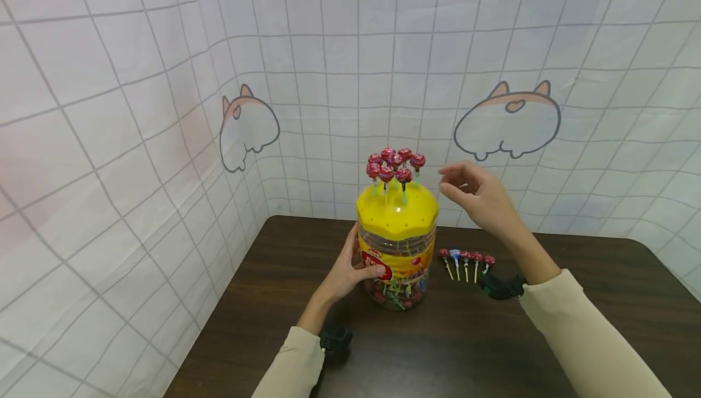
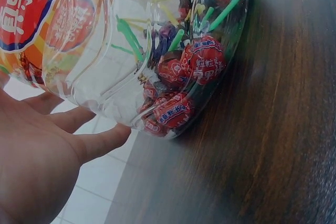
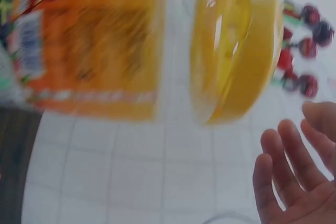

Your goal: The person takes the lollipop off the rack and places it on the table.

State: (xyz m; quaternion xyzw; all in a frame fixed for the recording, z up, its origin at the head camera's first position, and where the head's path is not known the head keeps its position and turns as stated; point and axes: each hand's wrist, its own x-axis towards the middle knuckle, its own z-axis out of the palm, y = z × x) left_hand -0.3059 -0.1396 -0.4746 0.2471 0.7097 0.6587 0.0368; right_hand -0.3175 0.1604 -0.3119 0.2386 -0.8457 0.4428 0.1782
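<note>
A clear candy jar (image 1: 408, 269) with a yellow scalloped lid (image 1: 395, 214) and a printed label stands upright on the table. Several red-wrapped lollipops (image 1: 403, 175) stick up from the lid by their sticks. More lollipops (image 2: 206, 59) lie at the jar's bottom, plain in the left wrist view. My left hand (image 1: 346, 273) holds the jar's left side, thumb across the label. To the right of the lid my right hand (image 1: 482, 198) is in the air, touching nothing, its fingers (image 3: 294, 161) loosely bent and apart from the lollipops in the right wrist view, which is blurred.
Right of the jar, a row of several loose lollipops (image 1: 466, 256), one blue and the others red, lies on the dark wooden table (image 1: 263, 331). Behind and to the left hangs a white gridded curtain (image 1: 339, 106) with cartoon animal prints. Each wrist wears a black strap (image 1: 501, 287).
</note>
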